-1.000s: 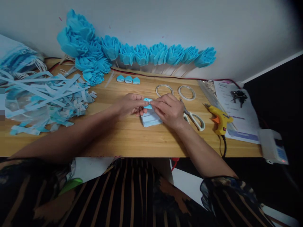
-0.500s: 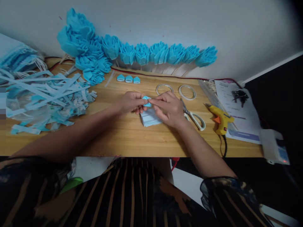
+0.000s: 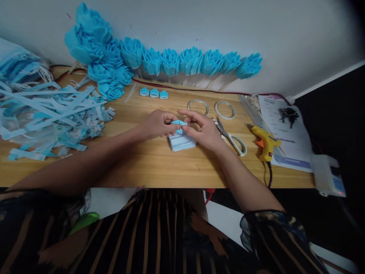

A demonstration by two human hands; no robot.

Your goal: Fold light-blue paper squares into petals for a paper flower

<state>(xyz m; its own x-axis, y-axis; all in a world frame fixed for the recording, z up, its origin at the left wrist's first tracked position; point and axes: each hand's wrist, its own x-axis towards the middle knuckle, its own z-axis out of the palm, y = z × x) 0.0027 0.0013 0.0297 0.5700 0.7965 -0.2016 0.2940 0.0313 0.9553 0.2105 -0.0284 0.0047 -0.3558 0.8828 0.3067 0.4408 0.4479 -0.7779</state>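
A small folded blue fabric piece [image 3: 179, 122] is pinched between my two hands over the middle of the table. My left hand [image 3: 159, 123] grips its left side, fingers closed. On its right side, my right hand [image 3: 202, 128] holds it between thumb and fingertips. Just beneath lies a stack of pale blue fabric pieces [image 3: 182, 142], partly covered by the hands. Farther back, three folded blue petals [image 3: 154, 93] sit in a row. Scissors with white handles [image 3: 234, 142] lie right of my right hand, their blades near my wrist.
Blue fabric flowers on sticks [image 3: 191, 61] lean along the wall. Cut strips [image 3: 54, 114] are heaped on the left. Two tape rolls [image 3: 225, 110] lie behind my right hand. A yellow glue gun [image 3: 265, 142], a paper sheet [image 3: 296, 139] and keys [image 3: 288, 115] are at the right.
The folded piece has been turned and looks wider and flatter now. My right fingers have shifted from pressing its middle to holding its right side. The view has moved slightly.
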